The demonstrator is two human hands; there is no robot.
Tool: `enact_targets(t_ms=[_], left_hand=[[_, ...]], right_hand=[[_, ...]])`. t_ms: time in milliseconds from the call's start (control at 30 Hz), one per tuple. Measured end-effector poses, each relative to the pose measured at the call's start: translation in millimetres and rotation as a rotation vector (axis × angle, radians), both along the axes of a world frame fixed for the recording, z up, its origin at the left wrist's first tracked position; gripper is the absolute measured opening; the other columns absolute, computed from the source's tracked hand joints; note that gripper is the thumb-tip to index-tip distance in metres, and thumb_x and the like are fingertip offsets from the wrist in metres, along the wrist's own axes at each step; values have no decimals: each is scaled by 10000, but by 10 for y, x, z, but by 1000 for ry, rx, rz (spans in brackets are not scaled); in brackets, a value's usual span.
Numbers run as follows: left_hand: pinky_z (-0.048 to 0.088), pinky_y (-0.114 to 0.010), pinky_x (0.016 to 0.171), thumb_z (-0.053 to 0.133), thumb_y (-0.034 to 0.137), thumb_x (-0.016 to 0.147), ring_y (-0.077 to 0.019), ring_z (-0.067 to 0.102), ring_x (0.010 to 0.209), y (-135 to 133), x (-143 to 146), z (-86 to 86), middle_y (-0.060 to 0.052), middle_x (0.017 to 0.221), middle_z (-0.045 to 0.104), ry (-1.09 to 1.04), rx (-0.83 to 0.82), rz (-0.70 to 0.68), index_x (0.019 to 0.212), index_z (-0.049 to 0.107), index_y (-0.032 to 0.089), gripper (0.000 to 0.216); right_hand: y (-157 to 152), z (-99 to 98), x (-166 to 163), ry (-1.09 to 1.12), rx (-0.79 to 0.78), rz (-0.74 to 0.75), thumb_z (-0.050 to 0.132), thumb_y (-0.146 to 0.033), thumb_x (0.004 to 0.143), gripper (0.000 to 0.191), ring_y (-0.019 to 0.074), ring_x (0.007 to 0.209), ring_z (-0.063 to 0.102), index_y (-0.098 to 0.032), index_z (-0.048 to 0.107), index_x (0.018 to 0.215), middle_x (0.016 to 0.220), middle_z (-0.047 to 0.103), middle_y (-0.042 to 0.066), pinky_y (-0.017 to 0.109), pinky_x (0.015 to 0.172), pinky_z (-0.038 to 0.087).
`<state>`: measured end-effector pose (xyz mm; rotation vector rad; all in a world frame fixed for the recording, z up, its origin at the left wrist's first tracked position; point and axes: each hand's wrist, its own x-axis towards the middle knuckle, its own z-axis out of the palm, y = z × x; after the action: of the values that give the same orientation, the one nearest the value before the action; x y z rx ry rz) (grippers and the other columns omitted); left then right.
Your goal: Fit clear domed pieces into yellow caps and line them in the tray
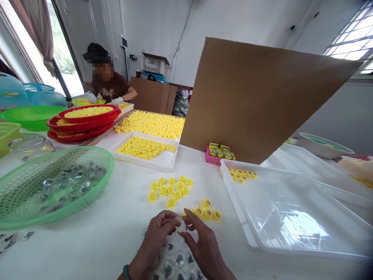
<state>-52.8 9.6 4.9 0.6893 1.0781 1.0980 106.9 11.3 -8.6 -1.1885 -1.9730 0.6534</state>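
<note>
While the left hand (155,231) has thumb and index together at bottom centre, the right hand (205,235) has them apart around a small clear piece (183,225); can't tell if either is clamped on it, too small and part hidden. Clear discs (180,258), dark-centred, lie under both hands, partly blocked by them. Just above: loose yellow caps (170,190), plus yellow caps with prints (207,214) close to the right fingers. Right of frame: white tray (243,229), few caps at its far corner. Left: green basket (108,165) with clear pieces (84,186). Upper centre-right: cardboard (262,97) leans up, blocking the view behind; pink basket (212,160) at its foot. Upper left: red trays (83,127), gloved co-worker (107,85) beyond.
</note>
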Motion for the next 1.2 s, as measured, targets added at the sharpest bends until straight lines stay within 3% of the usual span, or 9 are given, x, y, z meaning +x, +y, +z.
enact_targets(t_ms=[67, 200, 433, 567, 633, 767, 900, 1033, 1200], left_hand=[[404, -231, 624, 665, 279, 661, -135, 548, 641, 26, 2, -13, -27, 690, 647, 76, 58, -20, 872, 577, 143, 265], [405, -241, 581, 717, 248, 591, -132, 535, 549, 79, 41, -65, 5, 560, 598, 94, 101, -55, 814, 548, 139, 300], [413, -234, 594, 778, 294, 527, -132, 538, 588, 142, 42, -114, -6, 613, 599, -5, 64, -21, 781, 550, 140, 374], [414, -247, 603, 740, 280, 558, -148, 539, 600, 169, 19, -155, -5, 611, 592, 49, 96, -54, 830, 563, 144, 351], [420, -258, 628, 686, 284, 620, -159, 546, 625, 221, -28, -138, -15, 645, 606, 203, 145, -58, 879, 580, 151, 310], [414, -299, 724, 568, 234, 717, -181, 550, 712, 438, -177, -51, -47, 910, 643, 764, 357, -38, 971, 623, 201, 263], [359, -326, 856, 568, 163, 697, -243, 533, 949, 609, -242, -24, -83, 1087, 601, 1065, 486, -175, 1043, 612, 192, 349], [360, -292, 743, 573, 191, 715, -237, 552, 867, 520, -151, -32, -74, 928, 618, 1132, 407, -187, 1001, 598, 183, 288], [301, -251, 587, 617, 256, 694, -193, 546, 654, 308, -109, -15, 3, 649, 599, 1008, 219, -190, 913, 603, 217, 222]], right_hand=[[2, -24, -5, -24, 28, 1, 596, -217, 798, 504, 153, 749, 615, -243, 426, 1272, 1007, 658, 40, 261, 702, 521], [16, 37, -54, -37, -18, -14, 594, -196, 791, 306, 145, 706, 608, -225, 533, 1089, 888, 655, 20, 231, 643, 506], [45, 186, -107, -93, -77, -41, 607, -110, 742, 187, 145, 684, 564, -218, 580, 893, 811, 593, 10, 238, 632, 467], [38, 183, -128, -142, -66, -32, 598, -106, 747, 220, 153, 733, 573, -229, 592, 929, 850, 598, 13, 243, 659, 463], [47, 146, -122, -162, -53, -36, 605, -120, 747, 239, 165, 772, 584, -232, 596, 958, 876, 607, 19, 255, 688, 468], [115, 10, -74, -226, -74, -110, 615, -166, 749, 207, 196, 806, 599, -216, 609, 950, 881, 625, 38, 285, 701, 486], [213, -106, -13, -255, -79, -196, 574, -182, 773, 214, 216, 851, 610, -207, 618, 981, 915, 637, 60, 298, 707, 505], [249, -94, 49, -266, -89, -220, 549, -197, 781, 230, 226, 876, 610, -198, 631, 996, 936, 642, 77, 312, 725, 509], [166, 35, 135, -220, -132, -206, 570, -247, 780, 219, 190, 757, 616, -206, 636, 985, 879, 658, 56, 282, 679, 503]])
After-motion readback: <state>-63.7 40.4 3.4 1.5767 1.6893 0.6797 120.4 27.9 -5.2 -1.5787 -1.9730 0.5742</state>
